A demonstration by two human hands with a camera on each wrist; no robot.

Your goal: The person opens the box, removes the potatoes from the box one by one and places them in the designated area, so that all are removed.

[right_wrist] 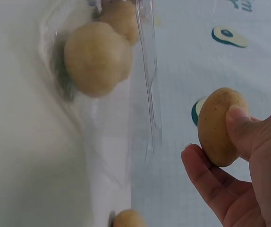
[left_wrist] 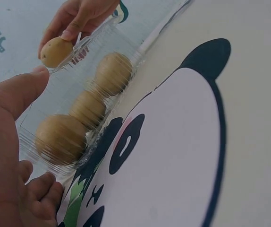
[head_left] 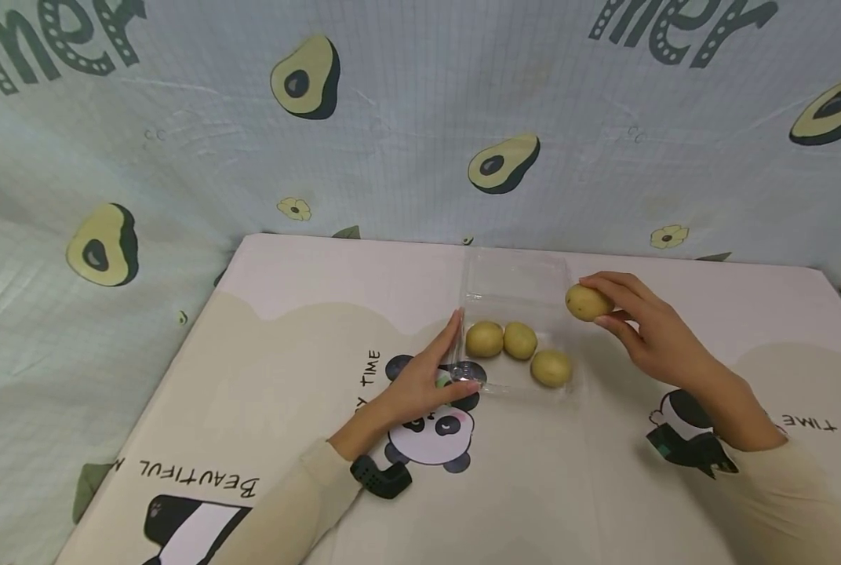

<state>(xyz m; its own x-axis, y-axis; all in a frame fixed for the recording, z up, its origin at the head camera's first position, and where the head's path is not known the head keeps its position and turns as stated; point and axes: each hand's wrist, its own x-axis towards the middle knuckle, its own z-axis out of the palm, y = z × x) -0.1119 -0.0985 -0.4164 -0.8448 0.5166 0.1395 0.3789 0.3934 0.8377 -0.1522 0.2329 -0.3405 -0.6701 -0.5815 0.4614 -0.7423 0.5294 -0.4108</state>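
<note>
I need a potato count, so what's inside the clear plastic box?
Three potatoes lie inside the clear box; another potato is in the right hand. The floor directly beneath the three is covered, so I can't see it.

Yellow-brown potato (right_wrist: 215, 130), seemingly speckled.

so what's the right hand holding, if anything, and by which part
The right hand pinches a potato by its hand-facing side, between thumb and fingers.

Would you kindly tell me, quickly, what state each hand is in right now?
Left hand: open, at the side of the clear, rectangular plastic container.
Right hand: closed, holding a yellowish, oval potato.
</note>
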